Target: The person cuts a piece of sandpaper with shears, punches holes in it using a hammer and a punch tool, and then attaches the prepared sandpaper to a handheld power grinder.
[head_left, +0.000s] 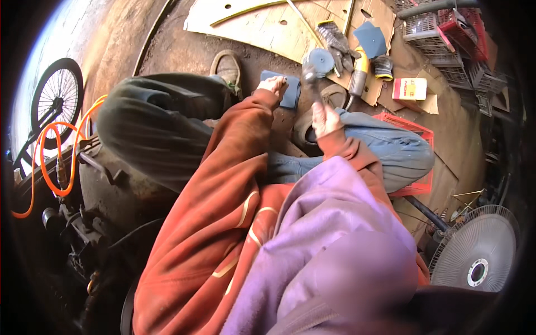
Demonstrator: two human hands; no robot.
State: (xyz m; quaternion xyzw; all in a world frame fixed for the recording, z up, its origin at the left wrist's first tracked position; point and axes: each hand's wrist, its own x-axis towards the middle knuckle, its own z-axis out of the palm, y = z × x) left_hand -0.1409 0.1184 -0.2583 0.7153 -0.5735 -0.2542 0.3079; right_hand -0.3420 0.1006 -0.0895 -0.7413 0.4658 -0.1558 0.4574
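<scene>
My left hand [272,86] is closed in a pinch over a flat blue-grey block [290,96] on the floor between my feet. A small dark tip shows at its fingers, too small to name. In my right hand [326,119] is what looks like a hammer [310,75], its head raised and smeared by motion. Behind the hammer head lies a round blue-grey disc [321,60]. A yellow and grey power tool [360,72] rests to the right of it, with grey work gloves [334,40] just beyond.
Flat cardboard [262,28] covers the far floor, with a blue-grey sheet [370,39] on it. A red and white box [409,89] sits right. A red crate [425,139] is beside my right knee, a fan [502,245] lower right. An orange hose [42,162] loops left.
</scene>
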